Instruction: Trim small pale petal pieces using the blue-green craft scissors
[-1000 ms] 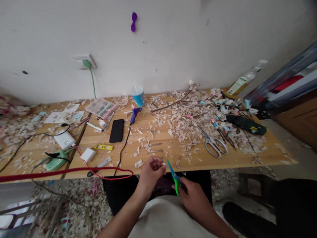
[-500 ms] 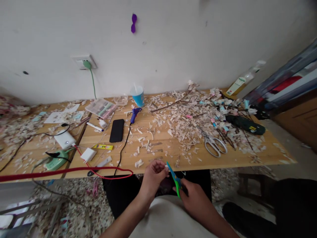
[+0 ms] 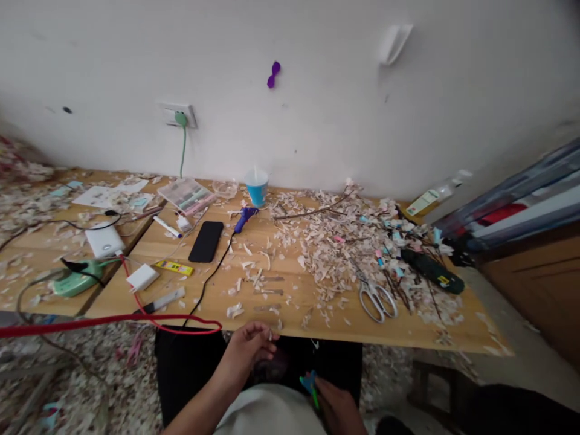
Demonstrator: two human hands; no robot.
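Since a second ago the view has been tilted up, and both hands have been drawn lower in it — the right hand (image 3: 338,408) now sits near the bottom edge, well apart from the left hand (image 3: 249,347), where before they nearly met. The scissors (image 3: 310,386), green and blue, are gripped by the right hand over the lap; their long axis runs roughly up and away, the tip aimed toward the table (image 3: 290,314) edge, tilted slightly left. Whether the blades are apart cannot be told. The wooden table is strewn with pale shavings (image 3: 335,248); metal shears (image 3: 376,299), a phone (image 3: 206,241) and a blue cup (image 3: 257,187) lie on it, against a white wall. The left hand is held just below the table edge, fingers curled and pinched together — on what cannot be told.
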